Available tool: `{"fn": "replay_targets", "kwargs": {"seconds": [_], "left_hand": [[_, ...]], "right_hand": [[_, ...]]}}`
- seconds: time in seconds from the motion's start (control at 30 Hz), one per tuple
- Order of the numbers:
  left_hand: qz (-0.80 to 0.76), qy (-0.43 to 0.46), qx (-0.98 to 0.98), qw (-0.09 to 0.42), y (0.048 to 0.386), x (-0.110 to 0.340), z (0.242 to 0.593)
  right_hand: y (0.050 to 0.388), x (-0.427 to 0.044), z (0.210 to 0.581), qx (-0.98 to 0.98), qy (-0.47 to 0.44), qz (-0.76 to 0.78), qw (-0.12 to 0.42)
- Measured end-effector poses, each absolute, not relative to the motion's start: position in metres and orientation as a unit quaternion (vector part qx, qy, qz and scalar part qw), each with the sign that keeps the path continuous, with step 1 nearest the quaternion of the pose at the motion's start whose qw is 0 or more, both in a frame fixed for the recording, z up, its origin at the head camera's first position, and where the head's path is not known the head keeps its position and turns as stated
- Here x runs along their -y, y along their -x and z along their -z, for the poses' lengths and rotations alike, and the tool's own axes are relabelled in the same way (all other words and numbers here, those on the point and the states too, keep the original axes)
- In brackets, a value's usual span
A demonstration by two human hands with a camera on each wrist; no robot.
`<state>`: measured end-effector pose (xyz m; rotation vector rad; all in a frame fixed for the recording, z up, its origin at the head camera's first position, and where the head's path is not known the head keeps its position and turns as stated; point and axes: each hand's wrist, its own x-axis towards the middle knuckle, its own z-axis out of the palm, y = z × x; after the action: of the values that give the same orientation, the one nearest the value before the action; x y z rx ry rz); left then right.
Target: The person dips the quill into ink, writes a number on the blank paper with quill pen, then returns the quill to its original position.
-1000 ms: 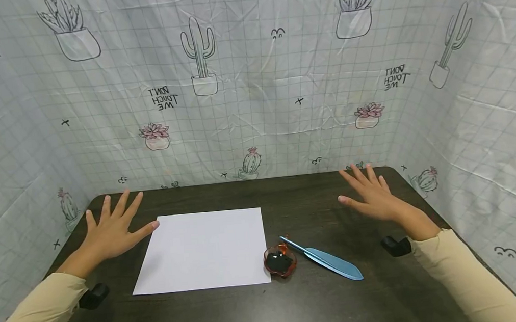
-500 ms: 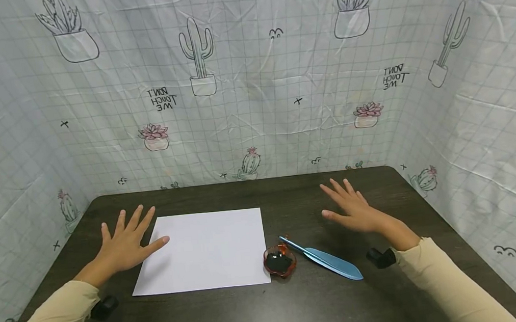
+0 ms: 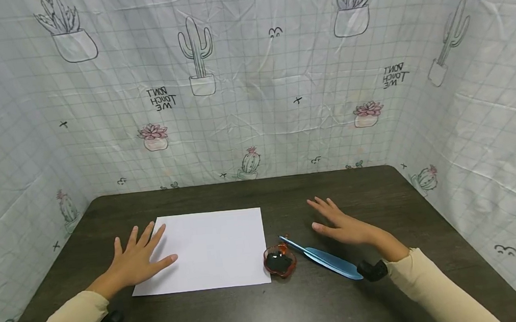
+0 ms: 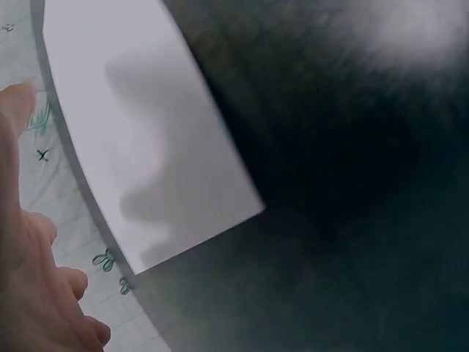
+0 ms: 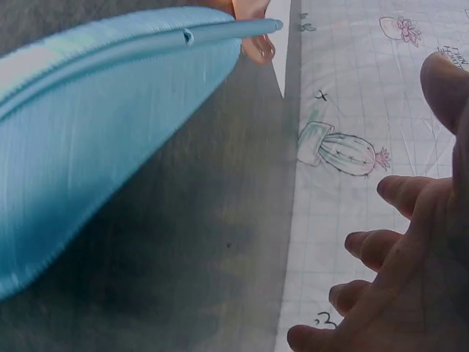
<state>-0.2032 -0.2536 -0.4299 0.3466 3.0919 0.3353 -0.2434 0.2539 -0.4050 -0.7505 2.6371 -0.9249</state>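
Observation:
A white sheet of paper (image 3: 215, 251) lies on the dark table. My left hand (image 3: 135, 261), fingers spread, hovers over its left edge and holds nothing; its shadow falls on the paper (image 4: 146, 132) in the left wrist view. At the sheet's right edge stands a small amber glass dish (image 3: 279, 261) with dark liquid in it. A blue feather quill pen (image 3: 329, 262) lies right of the dish, its tip toward the dish. Above and just beyond the quill pen (image 5: 110, 110) is my right hand (image 3: 349, 227), fingers extended, touching nothing.
A white curtain (image 3: 251, 80) printed with cacti and succulents hangs behind the table and along both sides. Dark wrist cameras (image 3: 372, 270) are worn under each forearm. The bare tabletop (image 3: 235, 316) extends toward me in front of the paper.
Both hands have moved inward and nearer to me, the left over the paper's edge, the right toward the quill pen. The paper, dish and quill pen have stayed in place.

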Motion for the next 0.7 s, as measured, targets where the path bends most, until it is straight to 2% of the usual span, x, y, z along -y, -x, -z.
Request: {"fn": "replay_targets", "kwargs": {"seconds": [0.27, 0.53, 0.7], "left_hand": [[-0.119, -0.118, -0.986, 0.015, 0.198, 0.25, 0.438], [-0.135, -0.132, -0.982, 0.033, 0.195, 0.25, 0.445], [-0.147, -0.132, -0.979, 0.058, 0.194, 0.249, 0.447]], "right_hand": [[0.241, -0.253, 0.414, -0.885, 0.283, 0.34, 0.147], [0.24, -0.248, 0.423, -0.836, 0.312, 0.399, 0.212], [0.24, -0.243, 0.428, -0.824, 0.321, 0.407, 0.231]]}}
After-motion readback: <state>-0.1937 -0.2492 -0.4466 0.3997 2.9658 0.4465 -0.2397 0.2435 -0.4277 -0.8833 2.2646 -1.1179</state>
